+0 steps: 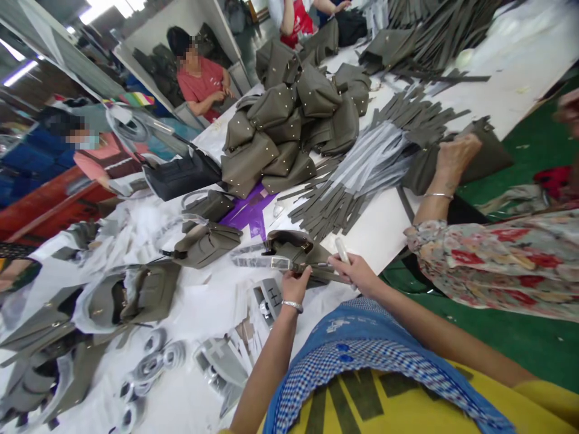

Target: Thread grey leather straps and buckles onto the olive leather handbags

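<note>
Arms extended forward, left hand pinching strap between fingers, right hand angled inward, fingers round white tool

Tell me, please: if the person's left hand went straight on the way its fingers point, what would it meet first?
Past the strap it pinches, the left hand would probably meet the open grey-green bag first, though the depth between them is unclear.

One white pen-like tool, one purple sheet, two silver bracelets — many olive bags, overlapping — exact count unclear
</note>
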Motion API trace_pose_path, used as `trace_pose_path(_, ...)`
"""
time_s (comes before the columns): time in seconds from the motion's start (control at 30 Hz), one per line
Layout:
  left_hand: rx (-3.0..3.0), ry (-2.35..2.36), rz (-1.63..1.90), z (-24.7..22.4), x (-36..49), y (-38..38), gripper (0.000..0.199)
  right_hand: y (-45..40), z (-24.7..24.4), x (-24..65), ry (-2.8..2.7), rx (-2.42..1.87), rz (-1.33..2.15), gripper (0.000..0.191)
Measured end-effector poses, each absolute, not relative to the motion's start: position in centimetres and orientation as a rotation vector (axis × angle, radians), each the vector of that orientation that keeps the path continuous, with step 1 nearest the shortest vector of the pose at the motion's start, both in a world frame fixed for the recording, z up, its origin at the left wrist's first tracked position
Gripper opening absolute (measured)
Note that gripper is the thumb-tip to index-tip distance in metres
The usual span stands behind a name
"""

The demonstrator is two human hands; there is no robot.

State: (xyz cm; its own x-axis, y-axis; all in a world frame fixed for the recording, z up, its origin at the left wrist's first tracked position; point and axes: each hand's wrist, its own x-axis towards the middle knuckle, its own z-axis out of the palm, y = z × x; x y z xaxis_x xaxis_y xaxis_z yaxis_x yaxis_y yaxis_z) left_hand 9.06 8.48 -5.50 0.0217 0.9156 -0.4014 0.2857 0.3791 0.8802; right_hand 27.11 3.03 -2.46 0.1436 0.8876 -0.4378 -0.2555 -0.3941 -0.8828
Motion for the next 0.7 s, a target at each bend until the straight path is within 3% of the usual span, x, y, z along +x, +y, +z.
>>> trace_pose_path(0.23, 1.177, 1.518, 0.673, -5.6, 9.2, 8.4, 0.038, 2.3, -2.5, 24.3, -1.069, -1.786, 1.105, 0.036)
trace_pose_path(0.7, 1.156, 1.534, 0.689, -5.6, 9.2, 8.0, 0.036, 2.4, -2.4, 22.9, -1.322, -1.784, 0.916, 0.033)
